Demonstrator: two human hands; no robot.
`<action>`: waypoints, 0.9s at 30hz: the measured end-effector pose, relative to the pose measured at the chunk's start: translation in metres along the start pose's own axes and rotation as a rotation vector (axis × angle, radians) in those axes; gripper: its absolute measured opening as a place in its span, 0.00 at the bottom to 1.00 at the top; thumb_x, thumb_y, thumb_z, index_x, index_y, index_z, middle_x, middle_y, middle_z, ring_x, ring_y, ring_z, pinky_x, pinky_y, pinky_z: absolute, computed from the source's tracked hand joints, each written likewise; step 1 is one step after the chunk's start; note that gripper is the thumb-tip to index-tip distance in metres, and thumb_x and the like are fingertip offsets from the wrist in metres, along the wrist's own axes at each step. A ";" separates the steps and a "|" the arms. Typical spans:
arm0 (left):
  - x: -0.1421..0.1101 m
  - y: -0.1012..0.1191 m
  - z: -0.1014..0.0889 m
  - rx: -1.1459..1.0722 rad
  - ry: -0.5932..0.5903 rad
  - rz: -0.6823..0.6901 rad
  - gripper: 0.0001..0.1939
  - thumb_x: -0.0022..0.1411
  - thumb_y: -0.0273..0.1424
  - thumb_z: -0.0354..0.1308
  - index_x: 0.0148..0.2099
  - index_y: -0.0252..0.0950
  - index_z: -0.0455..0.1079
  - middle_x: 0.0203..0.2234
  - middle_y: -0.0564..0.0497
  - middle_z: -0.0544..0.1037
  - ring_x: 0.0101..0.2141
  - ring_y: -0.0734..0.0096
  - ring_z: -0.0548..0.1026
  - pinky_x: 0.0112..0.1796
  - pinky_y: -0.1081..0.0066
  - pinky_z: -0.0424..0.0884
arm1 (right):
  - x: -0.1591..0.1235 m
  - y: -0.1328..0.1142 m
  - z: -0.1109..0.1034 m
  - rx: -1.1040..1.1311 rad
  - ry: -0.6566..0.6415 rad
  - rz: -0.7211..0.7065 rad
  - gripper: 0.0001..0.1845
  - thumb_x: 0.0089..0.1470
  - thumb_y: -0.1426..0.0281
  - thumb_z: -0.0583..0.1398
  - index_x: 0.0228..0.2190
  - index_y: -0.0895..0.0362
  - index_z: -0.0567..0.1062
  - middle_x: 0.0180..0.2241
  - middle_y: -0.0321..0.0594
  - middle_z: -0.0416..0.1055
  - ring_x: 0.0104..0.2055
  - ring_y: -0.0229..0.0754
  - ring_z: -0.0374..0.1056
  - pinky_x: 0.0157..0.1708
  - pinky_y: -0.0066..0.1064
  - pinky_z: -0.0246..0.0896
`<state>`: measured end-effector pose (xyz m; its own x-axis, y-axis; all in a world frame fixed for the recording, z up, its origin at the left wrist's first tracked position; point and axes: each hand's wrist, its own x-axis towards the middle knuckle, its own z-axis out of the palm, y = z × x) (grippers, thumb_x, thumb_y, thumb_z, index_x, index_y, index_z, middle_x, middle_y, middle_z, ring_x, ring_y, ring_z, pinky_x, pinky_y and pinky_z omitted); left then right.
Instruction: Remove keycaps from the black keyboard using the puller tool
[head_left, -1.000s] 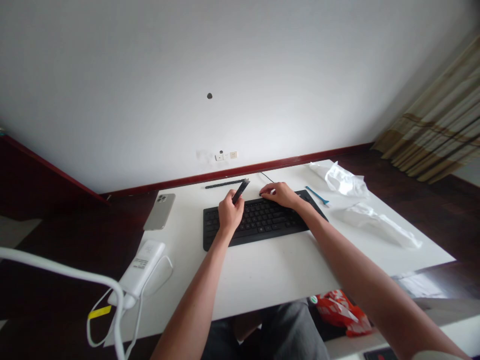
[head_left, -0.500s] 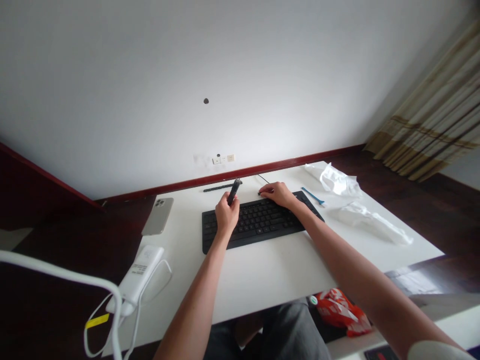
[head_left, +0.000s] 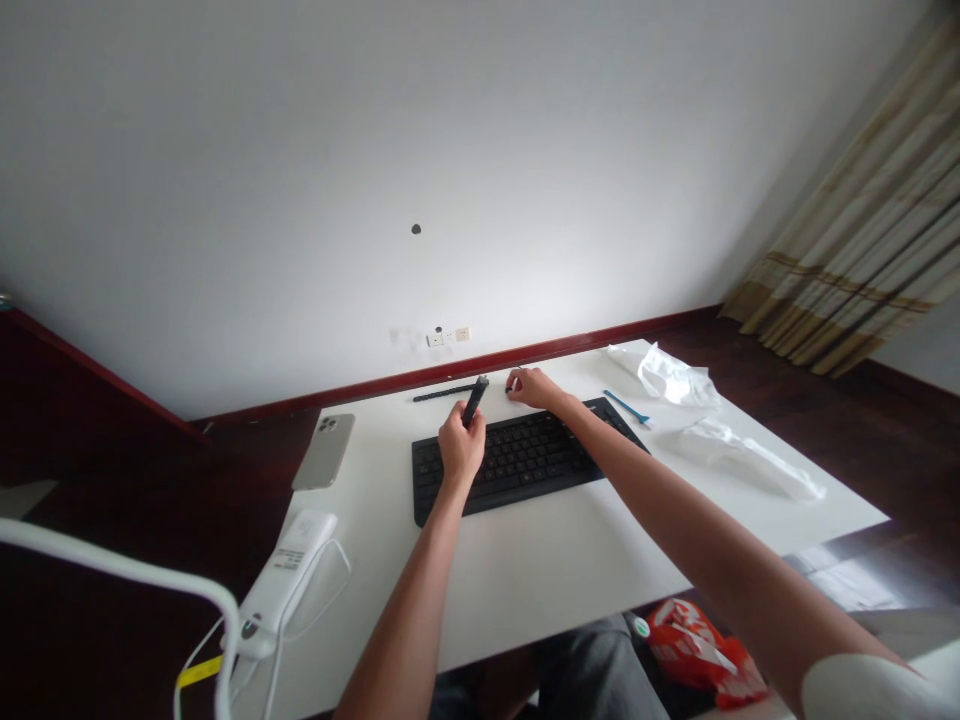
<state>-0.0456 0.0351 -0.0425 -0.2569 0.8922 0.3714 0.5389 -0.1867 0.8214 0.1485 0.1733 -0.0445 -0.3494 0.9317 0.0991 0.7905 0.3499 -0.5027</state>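
My left hand (head_left: 462, 450) is wrapped round a black stick-like tool (head_left: 474, 402) with a greyish tip, held upright over the left part of the black keyboard (head_left: 529, 455). The tool's exact kind does not show. Just behind the keyboard's back edge, my right hand (head_left: 534, 387) is closed in a pinch on a small black piece (head_left: 509, 389), too small to name, close to the desk top. A narrow, bumpy black strip (head_left: 444, 394) lies behind the keyboard, left of my right hand. Right of the keyboard is a thin blue tool (head_left: 626, 407).
The white desk (head_left: 555, 560) stands near a wall with sockets (head_left: 448, 338). A phone (head_left: 325, 452) and a white power strip (head_left: 289, 575) with cables lie left; crumpled plastic wrapping (head_left: 671, 380) lies right. A red bag (head_left: 697, 650) sits below the front edge.
My right hand has moved left and back, off the keyboard's back edge, with the small black piece. My left hand still holds the black tool upright. The view has tilted slightly up.
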 end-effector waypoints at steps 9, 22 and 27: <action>0.000 0.001 0.000 -0.016 0.002 -0.010 0.04 0.64 0.30 0.56 0.38 0.39 0.71 0.26 0.52 0.78 0.29 0.65 0.77 0.36 0.71 0.69 | 0.035 0.000 0.006 0.070 -0.033 0.017 0.11 0.47 0.71 0.67 0.37 0.58 0.83 0.32 0.40 0.80 0.33 0.41 0.74 0.31 0.27 0.62; 0.003 0.001 0.000 -0.051 0.009 -0.034 0.04 0.63 0.28 0.56 0.39 0.39 0.72 0.29 0.51 0.80 0.31 0.64 0.78 0.39 0.70 0.70 | 0.046 -0.003 0.013 0.126 -0.034 0.031 0.15 0.45 0.70 0.67 0.39 0.56 0.84 0.33 0.39 0.80 0.33 0.40 0.73 0.31 0.26 0.62; 0.002 0.002 0.000 -0.054 0.006 -0.033 0.03 0.63 0.29 0.56 0.38 0.39 0.71 0.28 0.52 0.78 0.29 0.65 0.77 0.36 0.71 0.69 | 0.046 -0.002 0.013 0.130 -0.024 0.028 0.15 0.46 0.70 0.67 0.39 0.56 0.84 0.33 0.39 0.80 0.34 0.40 0.73 0.31 0.26 0.62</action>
<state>-0.0454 0.0362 -0.0402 -0.2789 0.8956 0.3464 0.4864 -0.1793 0.8551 0.1246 0.2144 -0.0499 -0.3411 0.9378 0.0637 0.7289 0.3067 -0.6120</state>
